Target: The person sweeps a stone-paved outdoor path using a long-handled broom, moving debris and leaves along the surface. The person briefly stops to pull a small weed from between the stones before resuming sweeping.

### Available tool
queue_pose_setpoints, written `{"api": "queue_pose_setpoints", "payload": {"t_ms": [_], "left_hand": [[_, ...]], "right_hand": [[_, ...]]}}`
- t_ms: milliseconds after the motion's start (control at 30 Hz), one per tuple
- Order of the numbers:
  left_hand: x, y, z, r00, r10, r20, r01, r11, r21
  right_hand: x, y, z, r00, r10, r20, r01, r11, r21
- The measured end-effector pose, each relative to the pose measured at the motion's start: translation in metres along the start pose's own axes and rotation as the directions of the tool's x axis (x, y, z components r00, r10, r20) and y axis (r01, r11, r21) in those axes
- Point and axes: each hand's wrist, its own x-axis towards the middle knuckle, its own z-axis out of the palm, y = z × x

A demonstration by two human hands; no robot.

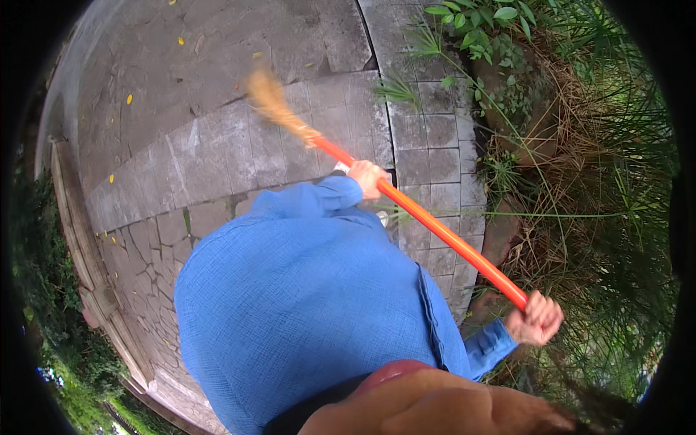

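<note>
A broom with an orange handle (451, 239) runs diagonally across the view, and its straw-coloured bristle head (272, 103) is blurred over the paving at upper centre. My left hand (368, 179) grips the handle's lower part, not far from the bristles. Around the upper end of the handle, at lower right, my right hand (535, 318) is closed. Both arms wear blue sleeves. Parts of shoes show beside and below my left hand. Whether the bristles touch the ground cannot be told.
Stone paving (212, 157) with scattered yellow leaves (129, 99) spreads ahead and left. Square pavers (429, 166) border rocks (516, 114), dry stalks and green plants (625, 217) on the right. A long low ledge (81, 234) curves along the left, with foliage behind it.
</note>
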Motion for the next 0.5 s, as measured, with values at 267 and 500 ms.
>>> {"api": "queue_pose_setpoints", "payload": {"t_ms": [267,500], "left_hand": [[0.055,0.031,-0.084,0.976,0.219,0.003,-0.218,0.974,0.063],[0.199,0.009,-0.046,0.840,0.294,-0.456,-0.413,0.892,-0.186]], "right_hand": [[0.015,-0.031,0.027,0.999,-0.051,0.007,0.050,0.994,0.095],[0.009,0.020,0.111,0.863,-0.326,0.385,0.387,0.917,-0.091]]}}
